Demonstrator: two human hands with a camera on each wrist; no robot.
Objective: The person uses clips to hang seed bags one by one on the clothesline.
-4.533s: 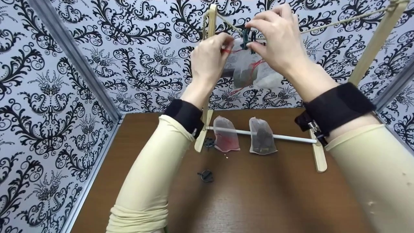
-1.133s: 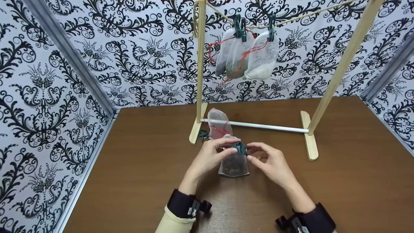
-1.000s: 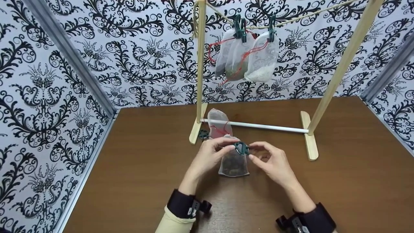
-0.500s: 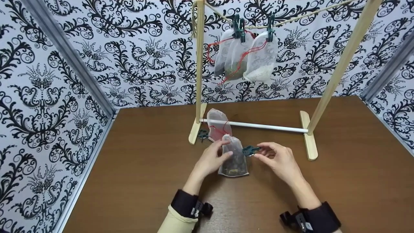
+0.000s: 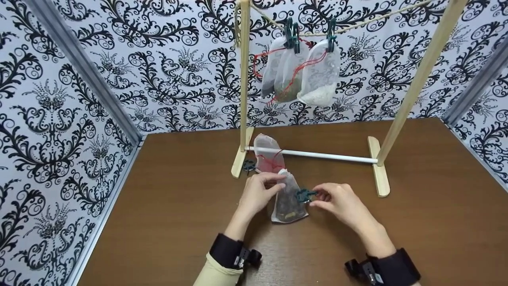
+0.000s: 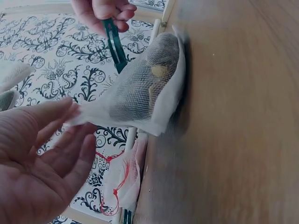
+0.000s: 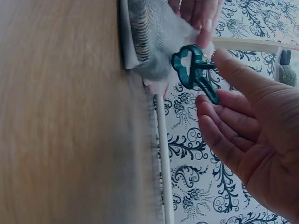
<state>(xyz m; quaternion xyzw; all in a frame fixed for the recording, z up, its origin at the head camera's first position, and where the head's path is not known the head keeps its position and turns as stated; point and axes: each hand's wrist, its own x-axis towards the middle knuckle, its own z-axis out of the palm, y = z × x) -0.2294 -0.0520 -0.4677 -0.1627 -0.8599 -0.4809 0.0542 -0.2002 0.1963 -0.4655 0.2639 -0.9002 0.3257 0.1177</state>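
My left hand (image 5: 256, 194) pinches the top of a white mesh bag (image 5: 289, 206) with dark contents and some yellowish pieces. In the left wrist view this bag (image 6: 140, 84) is tilted, its top drawn toward the fingers and its lower end near the tabletop. Right of the bag, my right hand (image 5: 345, 204) holds a dark green plastic clip (image 5: 304, 195) by its handles, thumb on one side and fingers on the other. The right wrist view shows the clip (image 7: 201, 84) with its mouth toward the bag; whether they touch I cannot tell.
Behind lies another mesh bag (image 5: 264, 147) with reddish contents and red string, against the white rod (image 5: 329, 155) of a wooden stand (image 5: 408, 95). A clip (image 5: 249, 164) lies by its left foot. Three filled bags (image 5: 319, 75) hang clipped on the rope (image 5: 373, 22).
Both hands came down from the rope, and the dark-filled bag moved forward. The clip passed from both hands into the right alone. My left hand now grips the bag's top, shifting it slightly.
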